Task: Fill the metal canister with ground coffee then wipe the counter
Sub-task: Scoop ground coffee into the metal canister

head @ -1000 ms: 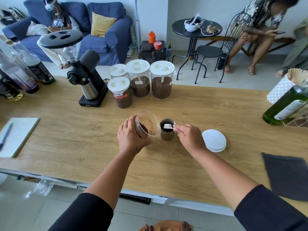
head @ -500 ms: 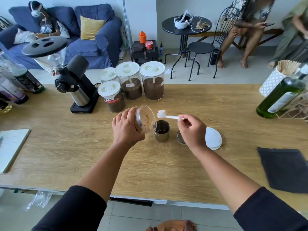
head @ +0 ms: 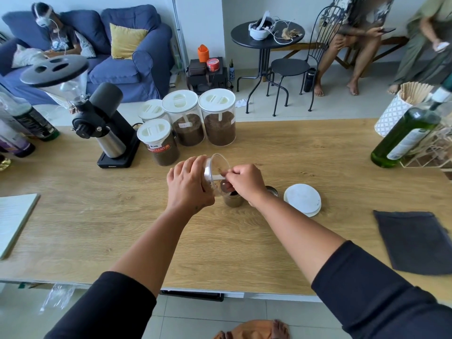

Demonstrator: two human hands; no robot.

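Note:
My left hand (head: 187,185) grips a clear plastic coffee jar (head: 217,168), tilted with its mouth toward the right, over the small metal canister (head: 233,200) on the wooden counter (head: 122,216). My right hand (head: 245,183) holds a white scoop (head: 216,177) whose bowl reaches into the jar's mouth. The canister is partly hidden by both hands. The canister's metal lid (head: 272,191) peeks out behind my right wrist. The jar's white lid (head: 302,199) lies flat to the right. A dark grey cloth (head: 413,241) lies on the counter at the right.
Several lidded jars of ground coffee (head: 220,118) stand behind my hands, beside a black grinder (head: 105,126). A green bottle (head: 403,135) and a white holder of sticks (head: 401,106) stand at the right, bottles at the far left, a notepad (head: 14,221) at the left edge. People sit beyond the counter.
My right hand moved the scoop from above the canister up into the mouth of the tilted jar. My left hand tilted the jar further toward the scoop.

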